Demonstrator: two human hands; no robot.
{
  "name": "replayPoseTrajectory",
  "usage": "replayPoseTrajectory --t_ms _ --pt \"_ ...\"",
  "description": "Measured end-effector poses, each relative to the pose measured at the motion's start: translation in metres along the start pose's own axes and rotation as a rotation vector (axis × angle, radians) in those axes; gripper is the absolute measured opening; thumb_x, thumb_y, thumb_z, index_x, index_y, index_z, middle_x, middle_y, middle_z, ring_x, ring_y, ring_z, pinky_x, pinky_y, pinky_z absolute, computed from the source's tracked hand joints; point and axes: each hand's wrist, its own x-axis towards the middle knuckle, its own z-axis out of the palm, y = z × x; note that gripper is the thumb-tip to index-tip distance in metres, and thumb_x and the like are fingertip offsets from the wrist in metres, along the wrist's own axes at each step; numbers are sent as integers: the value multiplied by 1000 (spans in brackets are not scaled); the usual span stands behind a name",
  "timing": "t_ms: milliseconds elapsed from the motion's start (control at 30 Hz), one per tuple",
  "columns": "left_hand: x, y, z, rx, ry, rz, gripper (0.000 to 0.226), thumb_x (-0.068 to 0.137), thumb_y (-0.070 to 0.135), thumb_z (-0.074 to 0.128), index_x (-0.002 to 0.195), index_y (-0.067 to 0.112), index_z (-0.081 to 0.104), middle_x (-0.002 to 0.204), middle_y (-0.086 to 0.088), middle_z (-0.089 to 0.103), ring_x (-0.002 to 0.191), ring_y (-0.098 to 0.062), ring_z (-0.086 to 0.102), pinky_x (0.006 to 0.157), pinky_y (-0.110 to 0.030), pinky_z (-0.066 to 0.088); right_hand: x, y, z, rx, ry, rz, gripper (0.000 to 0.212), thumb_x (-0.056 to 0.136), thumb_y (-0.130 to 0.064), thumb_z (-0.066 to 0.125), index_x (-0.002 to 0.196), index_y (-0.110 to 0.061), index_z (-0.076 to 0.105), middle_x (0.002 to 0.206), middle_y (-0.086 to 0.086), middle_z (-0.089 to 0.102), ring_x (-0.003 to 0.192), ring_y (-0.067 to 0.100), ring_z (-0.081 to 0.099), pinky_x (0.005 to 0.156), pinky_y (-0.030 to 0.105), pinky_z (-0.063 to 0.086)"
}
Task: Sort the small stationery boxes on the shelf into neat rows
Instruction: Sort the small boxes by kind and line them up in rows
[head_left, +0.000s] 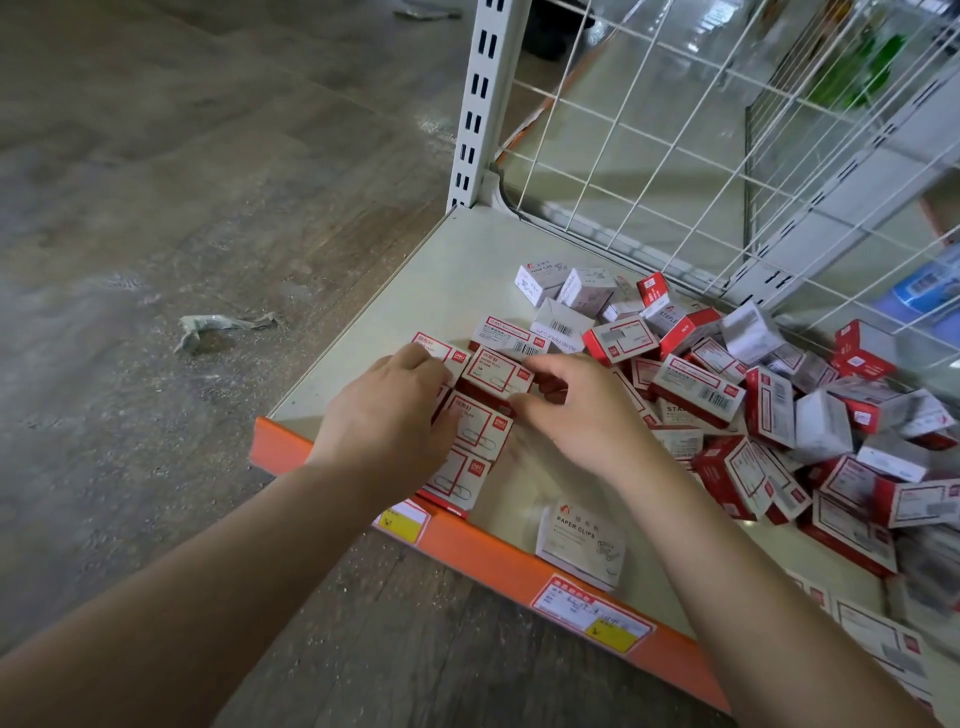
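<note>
Several red-and-white paper clip boxes lie in a short row near the left front of the beige shelf. My left hand lies over the row's left side, fingers curled onto the boxes. My right hand pinches the right edge of one red-and-white box at the row's far end, thumb below and fingers above. A loose heap of red and white boxes fills the shelf's right side. A white paper clips box sits alone by the front edge.
The shelf's orange front lip carries price labels. A white wire grid backs the shelf, fixed to a slotted upright post. Crumpled paper lies on the wood floor to the left.
</note>
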Motion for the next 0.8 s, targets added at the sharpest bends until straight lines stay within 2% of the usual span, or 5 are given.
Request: replayPoseTrajectory --t_ms 133,300,500,667,800 --pt "0 -2 0 -9 2 2 33 92 35 48 121 21 54 120 7 50 110 -14 48 85 -28 44 2 0 -2 35 31 32 30 90 -15 54 118 -22 63 89 -26 50 74 -11 49 64 -4 36" --pt "-2 0 -1 -24 -2 -11 36 92 35 48 125 21 53 126 7 48 117 -14 45 92 -33 45 6 -4 2 -16 5 48 31 94 -18 49 123 -21 60 123 -4 54 110 6 50 87 14 32" --pt "-3 2 -1 50 39 -32 46 90 42 50 131 22 49 139 7 41 129 -16 34 103 -32 31 4 -7 2 -58 -15 26 28 93 -20 50 119 -20 62 121 -4 56 105 6 50 84 15 33" --pt "-3 3 -5 -33 33 -107 49 87 44 55 129 19 50 136 6 42 120 -15 42 91 -30 42 2 -6 3 -87 -16 19 31 93 -23 51 123 -20 59 124 -4 54 112 8 49 83 12 32" --pt "-3 2 -5 -67 34 -113 50 86 44 57 130 19 50 136 7 41 119 -15 43 90 -29 42 4 -11 5 -153 -39 -14 42 91 -26 56 132 -22 51 127 -3 51 118 11 47 93 17 32"
